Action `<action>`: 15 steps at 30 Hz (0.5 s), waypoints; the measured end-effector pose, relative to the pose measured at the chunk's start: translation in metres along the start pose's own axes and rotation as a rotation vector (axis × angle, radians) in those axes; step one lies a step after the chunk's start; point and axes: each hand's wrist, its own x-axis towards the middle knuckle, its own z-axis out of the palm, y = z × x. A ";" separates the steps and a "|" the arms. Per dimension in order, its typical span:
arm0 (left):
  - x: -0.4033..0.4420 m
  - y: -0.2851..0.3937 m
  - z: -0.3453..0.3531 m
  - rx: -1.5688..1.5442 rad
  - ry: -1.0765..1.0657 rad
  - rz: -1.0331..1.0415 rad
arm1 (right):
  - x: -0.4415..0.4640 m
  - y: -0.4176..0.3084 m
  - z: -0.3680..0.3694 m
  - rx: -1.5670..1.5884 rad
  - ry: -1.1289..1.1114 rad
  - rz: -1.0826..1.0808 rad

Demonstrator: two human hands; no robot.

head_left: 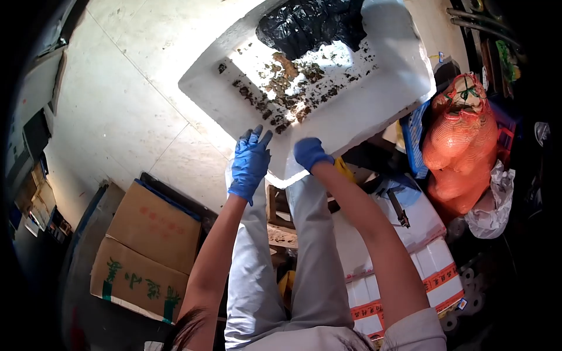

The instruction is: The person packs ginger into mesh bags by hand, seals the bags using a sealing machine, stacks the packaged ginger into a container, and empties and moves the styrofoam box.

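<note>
A large white foam box point(380, 114) stands tilted before my knees. Dark wet crumbs and brown bits point(287, 88) are scattered over its floor, and a crumpled black plastic bag point(310, 26) lies at its far end. My left hand point(250, 164), in a blue glove, rests at the near left wall of the box with its fingers stretched out. The fingertips of that glove look dirty. Gloved in blue too, my right hand point(311, 154) is curled closed over the near end of the box. What its fingers hold, if anything, is hidden.
At the left is a brown cardboard box point(152, 234) with green lettering. Orange mesh sacks point(459, 146) stand at the right beside a clear plastic bag point(494, 205). White cartons with red tape point(433, 269) sit by my right arm. A wooden stool point(281, 231) is between my legs.
</note>
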 end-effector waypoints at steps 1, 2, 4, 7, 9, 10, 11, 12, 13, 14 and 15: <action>-0.002 -0.008 0.006 0.157 0.007 0.058 | -0.005 0.008 0.011 0.053 -0.058 0.001; -0.003 -0.020 0.010 0.320 0.018 0.116 | -0.003 0.010 0.017 0.109 -0.110 0.001; -0.003 -0.040 0.018 0.333 0.007 0.121 | 0.006 0.006 -0.013 0.084 0.087 0.179; -0.005 -0.042 0.019 0.409 -0.034 0.270 | -0.009 0.018 0.009 0.058 -0.228 -0.047; 0.001 -0.041 0.017 0.394 -0.031 0.272 | 0.010 0.012 -0.026 0.075 -0.125 0.071; -0.001 -0.041 0.017 0.371 -0.036 0.261 | 0.013 0.008 -0.034 0.096 -0.038 0.183; -0.003 -0.048 0.024 0.388 -0.014 0.249 | -0.003 0.025 0.011 0.108 -0.302 0.014; -0.003 -0.046 0.024 0.389 -0.017 0.254 | -0.004 0.028 0.010 0.110 -0.302 0.019; -0.001 -0.044 0.021 0.399 -0.067 0.236 | -0.001 0.030 0.008 0.178 -0.320 0.053; 0.001 -0.038 0.017 0.409 -0.116 0.212 | 0.002 0.029 0.005 0.248 -0.341 0.083; 0.003 -0.032 0.013 0.419 -0.075 0.240 | 0.009 0.028 0.004 0.291 -0.312 0.215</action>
